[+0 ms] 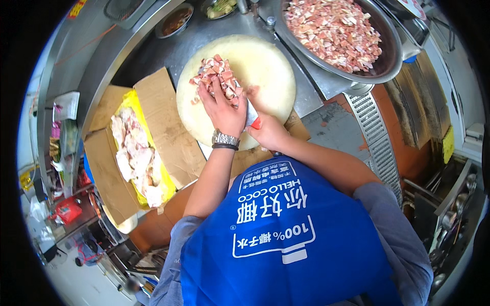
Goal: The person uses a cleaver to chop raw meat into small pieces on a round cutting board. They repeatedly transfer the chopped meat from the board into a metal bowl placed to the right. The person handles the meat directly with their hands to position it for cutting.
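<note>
A heap of chopped raw meat pieces [218, 69] sits toward the left of a round, pale chopping board [268, 61]. My left hand [226, 109], with a watch on its wrist, is spread over the near side of the heap, fingers apart and touching the pieces. My right hand [270, 132] grips a cleaver [250, 114] near a red part at the base of its blade. The broad blade runs beneath my left hand and the meat, so most of it is hidden.
A large metal basin [390, 57] full of chopped meat stands at the upper right. At the left is an opened cardboard box [164, 122] with raw poultry pieces [136, 153] on yellow plastic. Two bowls [174, 21] [220, 8] stand behind the board. People are at the lower left.
</note>
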The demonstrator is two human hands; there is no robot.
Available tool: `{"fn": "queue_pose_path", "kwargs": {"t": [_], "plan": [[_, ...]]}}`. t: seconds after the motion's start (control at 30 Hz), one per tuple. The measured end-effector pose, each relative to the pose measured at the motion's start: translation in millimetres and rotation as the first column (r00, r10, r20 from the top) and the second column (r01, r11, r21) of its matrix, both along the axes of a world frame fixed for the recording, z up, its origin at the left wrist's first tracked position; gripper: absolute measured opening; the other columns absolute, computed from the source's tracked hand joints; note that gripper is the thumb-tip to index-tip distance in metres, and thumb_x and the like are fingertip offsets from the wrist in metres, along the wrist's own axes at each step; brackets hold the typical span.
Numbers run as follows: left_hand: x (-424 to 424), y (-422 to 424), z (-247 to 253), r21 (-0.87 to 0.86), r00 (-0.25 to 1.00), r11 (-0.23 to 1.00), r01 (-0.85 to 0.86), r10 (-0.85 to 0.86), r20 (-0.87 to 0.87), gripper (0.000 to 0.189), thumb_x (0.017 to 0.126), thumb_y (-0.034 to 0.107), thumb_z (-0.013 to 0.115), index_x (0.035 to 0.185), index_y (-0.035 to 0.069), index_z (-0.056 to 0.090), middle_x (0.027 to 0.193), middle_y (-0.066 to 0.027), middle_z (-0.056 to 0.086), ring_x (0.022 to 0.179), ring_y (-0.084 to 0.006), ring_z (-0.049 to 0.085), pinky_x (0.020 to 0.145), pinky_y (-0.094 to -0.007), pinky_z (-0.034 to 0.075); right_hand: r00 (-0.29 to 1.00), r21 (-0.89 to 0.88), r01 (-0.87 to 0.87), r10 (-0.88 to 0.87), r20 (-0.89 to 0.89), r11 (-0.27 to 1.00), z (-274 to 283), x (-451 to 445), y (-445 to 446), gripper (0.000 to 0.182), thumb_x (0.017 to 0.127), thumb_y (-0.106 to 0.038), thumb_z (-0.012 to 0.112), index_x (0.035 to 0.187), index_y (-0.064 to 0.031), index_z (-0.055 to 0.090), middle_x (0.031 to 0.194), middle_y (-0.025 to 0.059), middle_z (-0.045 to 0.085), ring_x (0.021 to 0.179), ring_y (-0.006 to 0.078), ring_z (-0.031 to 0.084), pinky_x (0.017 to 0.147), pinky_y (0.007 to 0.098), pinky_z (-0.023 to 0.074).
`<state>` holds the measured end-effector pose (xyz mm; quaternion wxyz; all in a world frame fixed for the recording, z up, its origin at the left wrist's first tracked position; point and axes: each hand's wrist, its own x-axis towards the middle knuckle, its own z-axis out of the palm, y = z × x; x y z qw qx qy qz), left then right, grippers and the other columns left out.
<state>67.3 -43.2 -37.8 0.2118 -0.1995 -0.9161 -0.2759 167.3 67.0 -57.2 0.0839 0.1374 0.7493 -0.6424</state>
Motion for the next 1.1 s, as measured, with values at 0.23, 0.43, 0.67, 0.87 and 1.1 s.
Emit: {"fn": "queue_pose_path", "kwargs": {"t": [0.23, 0.43, 0.67, 0.87, 1.1], "plan": [[-22.5, 54.7, 43.9, 0.020, 0.973, 0.986, 0.166, -0.161, -0.163, 0.082, 0.088, 0.037, 0.075, 0.153, 0.001, 0.041, 0.158, -0.0378, 0.025, 0.146, -0.0541, 0.028, 0.120, -0.0590, 0.027, 0.974, 0.095, 0.142, -0.121, -0.194, 0.985, 29.1, -9.3, 40.7, 0.036, 0.087, -0.025, 0.074, 0.108, 0.0019, 0.064, 0.096, 0.0255, 0.072, 0.094, 0.0451, 0.068, 0.084, 0.0502, 0.0535], [-46.8, 152.4, 103.6, -0.035, 0.816, 0.891, 0.452, -0.429, -0.388, 0.077, 0.087, 0.035, 0.079, 0.147, -0.001, 0.047, 0.153, -0.0372, 0.032, 0.141, -0.0542, 0.035, 0.116, -0.0573, 0.033, 0.907, -0.023, 0.357, -0.353, -0.232, 0.934, 69.9, -11.1, 102.3, 0.037, 0.087, -0.027, 0.074, 0.104, 0.0038, 0.061, 0.091, 0.0276, 0.070, 0.091, 0.0463, 0.068, 0.082, 0.0503, 0.0539], [-82.8, 290.0, 123.9, -0.193, 0.607, 0.724, 0.662, -0.669, -0.429, 0.068, 0.089, 0.047, 0.073, 0.143, 0.009, 0.055, 0.150, -0.0323, 0.041, 0.138, -0.0505, 0.042, 0.115, -0.0563, 0.038, 0.819, -0.022, 0.544, -0.536, -0.205, 0.839, 54.8, 53.1, 143.7, 0.040, 0.089, -0.026, 0.075, 0.113, 0.0025, 0.064, 0.098, 0.0241, 0.072, 0.093, 0.0408, 0.070, 0.083, 0.0447, 0.0547], [-163.2, 345.6, 140.2, -0.081, 0.640, 0.680, 0.729, -0.719, -0.270, 0.040, 0.098, 0.032, 0.070, 0.131, 0.009, 0.065, 0.125, -0.0161, 0.069, 0.117, -0.0305, 0.066, 0.099, -0.0378, 0.053, 0.878, -0.115, 0.479, -0.476, 0.055, 0.870, 21.5, 123.6, 131.4, 0.037, 0.091, -0.024, 0.075, 0.116, 0.0014, 0.066, 0.100, 0.0171, 0.074, 0.094, 0.0284, 0.072, 0.085, 0.0389, 0.0546], [-237.2, 248.2, 112.8, 0.127, 0.760, 0.787, 0.604, -0.616, 0.209, 0.055, 0.106, 0.049, 0.048, 0.109, -0.001, 0.070, 0.102, -0.0175, 0.074, 0.096, -0.0290, 0.070, 0.090, -0.0393, 0.053, 0.947, -0.162, 0.321, -0.311, 0.084, 0.933, 22.6, 118.9, 144.4, 0.029, 0.093, -0.023, 0.072, 0.108, 0.0002, 0.065, 0.083, 0.0150, 0.071, 0.063, 0.0235, 0.069, 0.063, 0.0384, 0.0537]]}}
